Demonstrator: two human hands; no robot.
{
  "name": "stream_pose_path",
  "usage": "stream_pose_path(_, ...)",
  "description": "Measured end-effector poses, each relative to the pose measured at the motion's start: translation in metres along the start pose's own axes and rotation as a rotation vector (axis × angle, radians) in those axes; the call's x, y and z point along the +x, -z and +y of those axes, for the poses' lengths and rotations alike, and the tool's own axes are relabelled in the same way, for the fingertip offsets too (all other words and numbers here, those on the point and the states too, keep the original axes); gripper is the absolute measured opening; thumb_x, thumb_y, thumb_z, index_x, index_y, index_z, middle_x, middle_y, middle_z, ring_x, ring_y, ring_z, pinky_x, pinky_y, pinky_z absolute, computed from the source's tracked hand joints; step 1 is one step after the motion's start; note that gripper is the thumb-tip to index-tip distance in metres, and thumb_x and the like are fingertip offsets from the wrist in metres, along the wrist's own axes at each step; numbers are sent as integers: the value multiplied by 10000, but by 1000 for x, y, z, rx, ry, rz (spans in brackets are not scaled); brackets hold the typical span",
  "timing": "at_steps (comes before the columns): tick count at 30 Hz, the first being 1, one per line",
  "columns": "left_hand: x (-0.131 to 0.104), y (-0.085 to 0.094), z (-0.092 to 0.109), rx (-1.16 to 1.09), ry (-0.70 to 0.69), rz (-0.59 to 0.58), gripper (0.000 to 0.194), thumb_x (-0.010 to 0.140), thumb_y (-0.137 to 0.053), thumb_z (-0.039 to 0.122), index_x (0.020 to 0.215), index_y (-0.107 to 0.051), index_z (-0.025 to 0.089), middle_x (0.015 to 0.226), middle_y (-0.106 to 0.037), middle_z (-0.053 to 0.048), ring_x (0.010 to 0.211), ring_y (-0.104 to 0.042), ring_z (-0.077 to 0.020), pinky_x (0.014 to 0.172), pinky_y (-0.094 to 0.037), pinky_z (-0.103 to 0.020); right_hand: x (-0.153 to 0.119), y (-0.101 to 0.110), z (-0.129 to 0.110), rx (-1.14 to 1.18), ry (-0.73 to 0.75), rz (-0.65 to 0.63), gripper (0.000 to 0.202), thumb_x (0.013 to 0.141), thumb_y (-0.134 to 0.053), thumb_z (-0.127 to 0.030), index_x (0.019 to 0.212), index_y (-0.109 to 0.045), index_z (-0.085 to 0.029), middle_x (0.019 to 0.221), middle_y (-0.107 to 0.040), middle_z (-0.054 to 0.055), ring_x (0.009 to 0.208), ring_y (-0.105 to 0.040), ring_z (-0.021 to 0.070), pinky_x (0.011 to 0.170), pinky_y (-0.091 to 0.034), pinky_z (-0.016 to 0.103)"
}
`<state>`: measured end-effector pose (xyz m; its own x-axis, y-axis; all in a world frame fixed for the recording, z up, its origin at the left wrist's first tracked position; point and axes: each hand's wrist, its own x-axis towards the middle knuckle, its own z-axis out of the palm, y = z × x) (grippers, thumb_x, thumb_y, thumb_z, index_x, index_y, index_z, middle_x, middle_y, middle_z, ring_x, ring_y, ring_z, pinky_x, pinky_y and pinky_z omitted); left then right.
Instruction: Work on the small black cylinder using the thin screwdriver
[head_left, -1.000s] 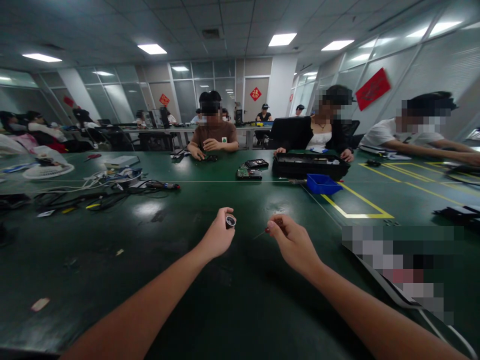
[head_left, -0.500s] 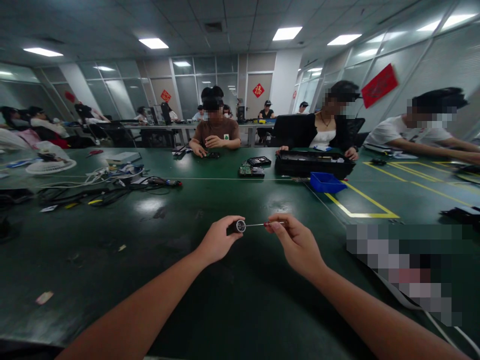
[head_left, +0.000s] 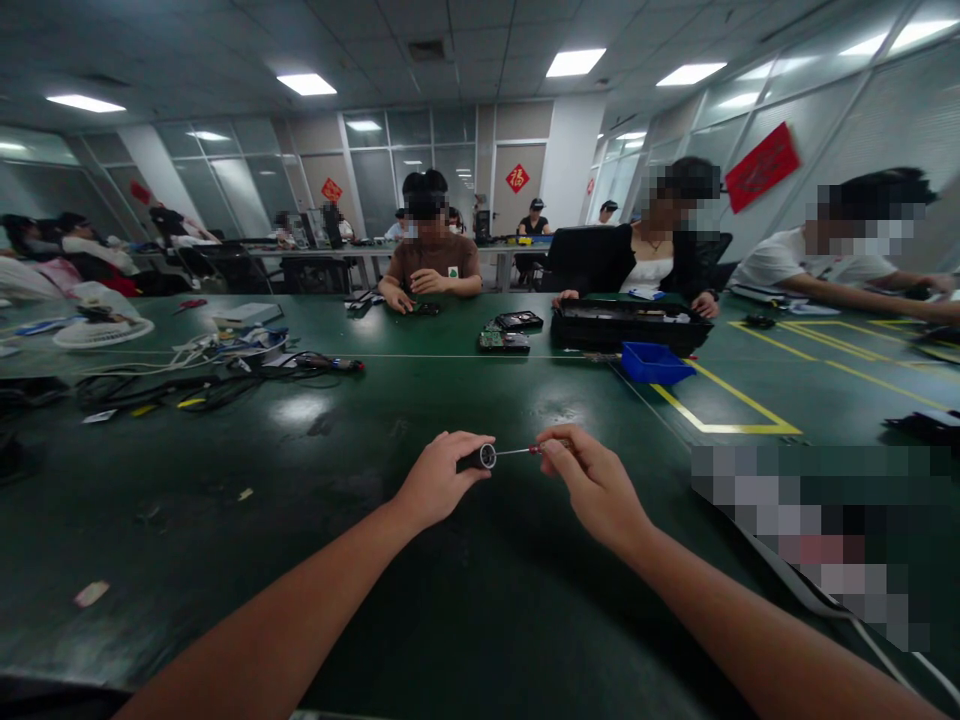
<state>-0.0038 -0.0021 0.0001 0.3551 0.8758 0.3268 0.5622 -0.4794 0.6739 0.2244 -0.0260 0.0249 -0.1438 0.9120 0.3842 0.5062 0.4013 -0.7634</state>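
Note:
Between thumb and fingers, my left hand (head_left: pixel 439 482) grips a short black cylinder (head_left: pixel 470 460) whose pale-rimmed open end faces right and toward me. My right hand (head_left: pixel 596 485) pinches a thin screwdriver by its red handle (head_left: pixel 535 449). The metal shaft (head_left: pixel 514 452) points left, and its tip is at the cylinder's open end; how far it reaches inside is too small to tell. Both hands are held above the green table (head_left: pixel 465 620).
Ahead lie circuit boards (head_left: pixel 504 342), a blue bin (head_left: pixel 656 363) and a long black casing (head_left: pixel 634 325). Tangled cables (head_left: pixel 202 385) spread at left beside a white fan (head_left: pixel 103 325). A pixelated sheet (head_left: pixel 817 550) is at right. Several people sit around the tables.
The cylinder in my left hand has shifted slightly right and its open end has turned a little. My right hand keeps its pinch, with its fingers moved slightly.

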Motion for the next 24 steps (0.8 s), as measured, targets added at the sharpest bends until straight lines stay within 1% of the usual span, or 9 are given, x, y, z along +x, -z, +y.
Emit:
stream_pose_path(2,0,0,1,15,1,-15,413,844,-714,177,1241,-655,277,1242,-668,-47,1177,-577,-249,1137,-324,-503,0,-1,0,-48,-28,9,318,997,-425,-445,942,-653,-231,659,-619,-1,606,-600,184,552,-426,303)
stream_pose_path(3,0,0,2,22,2,-25,410,845,-712,178,1239,-656,280,1242,-669,-45,1173,-578,-253,1141,-317,-514,0,-1,0,-57,-34,16,328,998,-419,-451,926,-651,-231,646,-604,-3,590,-582,182,541,-413,303)
stream_pose_path(5,1,-1,2,34,8,-38,407,845,-710,180,1237,-659,281,1239,-672,-46,1167,-581,-261,1142,-312,-530,-1,-3,2,-7,-31,42,280,993,-434,-426,984,-634,-230,720,-636,10,639,-595,187,574,-437,309)
stream_pose_path(7,1,-1,2,35,24,-24,414,843,-711,185,1244,-656,276,1241,-670,-54,1174,-581,-267,1133,-330,-522,-1,-6,4,103,-45,69,234,967,-490,-403,1068,-606,-226,838,-678,31,729,-629,197,648,-486,325)
stream_pose_path(9,2,-1,2,18,34,6,428,838,-719,196,1254,-651,265,1253,-661,-62,1183,-580,-264,1111,-372,-483,1,-8,8,219,-91,96,255,933,-554,-419,1073,-608,-213,886,-694,48,795,-652,209,728,-520,352)
stream_pose_path(13,3,0,5,-15,-23,-4,458,847,-712,193,1291,-626,268,1275,-643,-59,1190,-577,-239,1073,-421,-423,10,-11,16,513,-211,130,325,928,-541,-505,992,-632,-200,881,-688,68,827,-678,222,817,-556,410)
stream_pose_path(16,4,0,7,29,-37,-21,438,868,-676,159,1283,-625,287,1262,-647,-47,1191,-569,-237,1121,-366,-479,16,-9,23,660,-293,89,326,913,-538,-527,898,-608,-209,800,-664,64,753,-678,224,797,-580,434)
stream_pose_path(20,5,-1,4,57,-2,-25,415,862,-685,157,1254,-639,283,1251,-650,-43,1188,-566,-245,1162,-289,-545,17,-7,24,595,-252,166,288,905,-575,-493,920,-623,-210,844,-673,54,766,-669,206,781,-572,402)
stream_pose_path(24,6,-2,4,68,6,-8,410,852,-697,160,1240,-650,282,1235,-655,-47,1174,-573,-247,1165,-282,-548,10,-7,16,384,-136,99,271,950,-536,-456,953,-628,-202,836,-687,43,780,-672,195,795,-548,385)
